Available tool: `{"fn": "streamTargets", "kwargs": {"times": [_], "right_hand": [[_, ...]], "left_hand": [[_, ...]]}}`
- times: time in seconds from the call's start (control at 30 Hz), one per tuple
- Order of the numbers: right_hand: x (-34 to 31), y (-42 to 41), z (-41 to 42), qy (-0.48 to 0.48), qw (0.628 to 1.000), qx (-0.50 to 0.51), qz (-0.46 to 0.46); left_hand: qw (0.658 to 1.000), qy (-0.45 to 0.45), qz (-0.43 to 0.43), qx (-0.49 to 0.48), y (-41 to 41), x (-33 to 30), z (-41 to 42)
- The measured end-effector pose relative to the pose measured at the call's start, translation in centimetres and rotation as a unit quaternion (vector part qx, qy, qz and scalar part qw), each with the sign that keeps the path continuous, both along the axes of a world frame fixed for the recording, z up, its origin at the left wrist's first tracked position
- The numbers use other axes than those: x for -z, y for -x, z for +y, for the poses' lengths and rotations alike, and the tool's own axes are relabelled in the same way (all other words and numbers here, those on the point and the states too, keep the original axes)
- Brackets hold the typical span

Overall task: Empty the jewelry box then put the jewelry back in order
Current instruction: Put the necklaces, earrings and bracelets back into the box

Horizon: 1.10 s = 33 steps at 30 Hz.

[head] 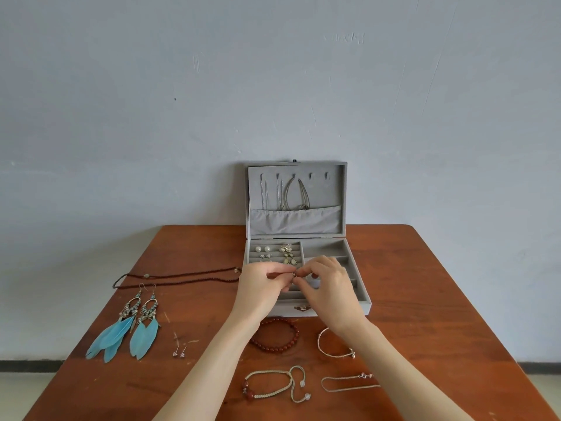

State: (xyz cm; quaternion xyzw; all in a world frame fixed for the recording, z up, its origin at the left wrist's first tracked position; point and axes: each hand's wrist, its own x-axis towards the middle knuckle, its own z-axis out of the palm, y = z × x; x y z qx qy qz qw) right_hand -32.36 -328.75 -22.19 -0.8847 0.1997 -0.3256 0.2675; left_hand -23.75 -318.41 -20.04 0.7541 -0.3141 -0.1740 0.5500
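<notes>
Fingers (280, 273) of both hands pinched together on one tiny jewelry piece (294, 274), too small to identify. Left hand (262, 284) and right hand (329, 284) meet over the open grey jewelry box (362, 296), mid-bench (440, 299). Studs sit in its left slots. Feather earrings (127, 326), red bead bracelet (283, 335) and chains lie outside on the bench.

I find no legible text, label, brand or number anywhere. Faint scratch marks on the wall (344, 38) resemble handwriting, but I cannot read them. The jewelry box (359, 294) carries no readable marking.
</notes>
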Motion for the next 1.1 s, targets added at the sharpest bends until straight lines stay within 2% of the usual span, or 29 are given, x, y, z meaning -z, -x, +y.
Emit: {"fn": "streamTargets", "kwargs": {"times": [0.17,0.27,0.47,0.63,0.9,1.1], "right_hand": [[-0.1,0.0,-0.3,0.029,1.0,0.011,-0.001],[-0.4,-0.3,-0.8,0.013,1.0,0.007,0.017],[-2.1,-1.5,-3.0,-0.018,0.992,-0.007,0.122],[-2.5,-2.4,-3.6,0.058,0.978,-0.011,0.199],[-2.5,-3.2,-3.5,0.119,0.962,-0.01,0.246],[-2.9,-3.5,-3.5,0.029,0.967,0.015,0.254]], "left_hand": [[1.0,-0.001,-0.001,-0.006,-0.2,0.4,-0.6],[1.0,-0.011,-0.016,-0.015,-1.1,0.4,-0.4],[0.982,-0.122,-0.141,0.011,-3.2,-0.8,-1.0],[0.953,-0.205,-0.222,0.022,-3.7,-0.3,-2.5],[0.926,-0.24,-0.292,0.015,-4.4,1.2,-3.1],[0.924,-0.247,-0.293,0.017,-4.6,1.5,-3.6]]}}
